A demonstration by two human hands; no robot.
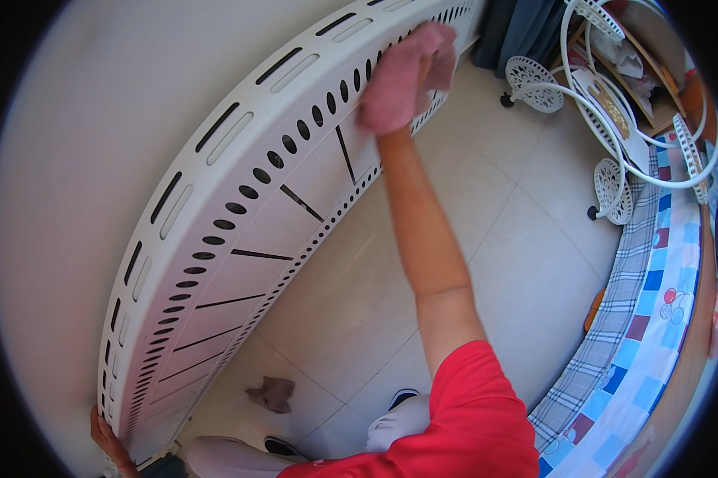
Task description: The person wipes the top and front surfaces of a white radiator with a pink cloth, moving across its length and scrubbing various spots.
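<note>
A pink cloth [395, 83] covers my right hand [416, 80], which presses against the front of a white slotted radiator cover [299, 173] near its far end. The arm in a red sleeve reaches out straight to it. At the lower left, my left hand [109, 439] rests on the near end of the radiator cover, its fingers on the top edge beside the wall; no cloth shows in it. A brown crumpled cloth [272, 394] lies on the tiled floor below the cover. The fingers inside the pink cloth are mostly hidden.
A white metal stand [622, 173] with round perforated plates and casters is at the upper right, before a wooden shelf [664, 110] holding plastic bags. Dark curtains [517, 36] hang in the far corner. A bed with checked bedding [646, 299] runs along the right.
</note>
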